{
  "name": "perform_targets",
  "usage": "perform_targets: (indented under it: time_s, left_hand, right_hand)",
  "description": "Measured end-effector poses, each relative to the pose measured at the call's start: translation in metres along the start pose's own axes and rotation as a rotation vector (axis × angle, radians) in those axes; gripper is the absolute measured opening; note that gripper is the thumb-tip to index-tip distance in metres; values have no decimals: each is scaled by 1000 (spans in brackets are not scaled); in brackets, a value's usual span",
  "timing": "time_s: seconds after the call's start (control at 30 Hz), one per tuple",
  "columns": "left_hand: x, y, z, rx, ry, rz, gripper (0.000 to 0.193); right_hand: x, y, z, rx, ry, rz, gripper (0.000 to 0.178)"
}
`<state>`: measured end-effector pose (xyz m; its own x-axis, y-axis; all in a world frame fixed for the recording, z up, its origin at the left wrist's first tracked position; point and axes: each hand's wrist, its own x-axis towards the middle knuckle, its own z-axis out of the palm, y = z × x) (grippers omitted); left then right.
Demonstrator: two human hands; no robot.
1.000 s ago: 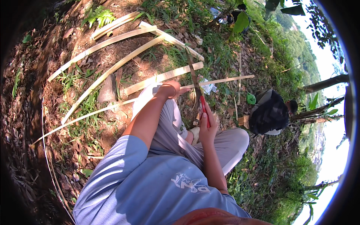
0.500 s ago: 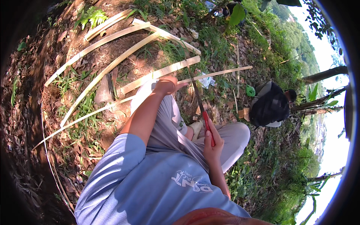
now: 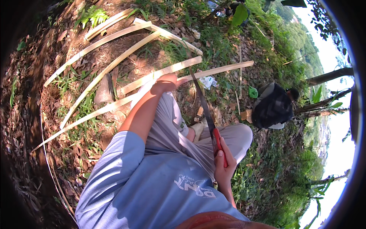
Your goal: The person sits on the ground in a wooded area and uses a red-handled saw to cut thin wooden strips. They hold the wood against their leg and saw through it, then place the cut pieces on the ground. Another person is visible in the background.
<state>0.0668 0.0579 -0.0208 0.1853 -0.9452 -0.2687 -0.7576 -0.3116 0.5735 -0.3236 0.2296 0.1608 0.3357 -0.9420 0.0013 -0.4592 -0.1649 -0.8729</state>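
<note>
My left hand (image 3: 166, 82) grips a long, thin pale strip of split wood or bamboo (image 3: 225, 68). The strip crosses in front of me from the lower left ground to the upper right. In my right hand (image 3: 223, 164) is the red handle of a long knife (image 3: 206, 105) with a dark, narrow blade. Its tip end reaches up to the strip, just right of my left hand; whether blade and strip touch I cannot tell. Another pale strip (image 3: 162, 75) lies just beyond my left hand, near my bent knee.
Several more pale strips, one a long curved strip (image 3: 110, 68), lie on the leafy ground ahead and left. A greyish wedge-shaped block (image 3: 104, 89) sits among them. At right is another person (image 3: 272, 107) in dark clothing. White litter (image 3: 207, 82) lies beyond the blade.
My right hand has drawn the knife back toward my body and slightly right. The blade now shows more of its flat side. The held strip has turned, showing a wider face.
</note>
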Motion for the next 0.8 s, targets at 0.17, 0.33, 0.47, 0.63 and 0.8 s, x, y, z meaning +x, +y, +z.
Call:
perform_targets:
  time_s: [0.17, 0.33, 0.47, 0.63, 0.8]
  left_hand:
    - [3, -10, 6, -23, 114, 49, 82]
    - [-17, 7, -8, -29, 231, 156, 63]
    - [0, -8, -14, -35, 95, 240, 63]
    - [27, 5, -12, -200, -82, 199, 66]
    - [47, 21, 9, -63, -31, 256, 72]
  right_hand:
    - [2, -6, 1, 41, 11, 17, 42]
    - [4, -2, 4, 49, 30, 6, 42]
    - [5, -8, 6, 79, 23, 8, 41]
    - [7, -10, 2, 47, 22, -21, 41]
    - [0, 3, -11, -50, 37, -50, 40]
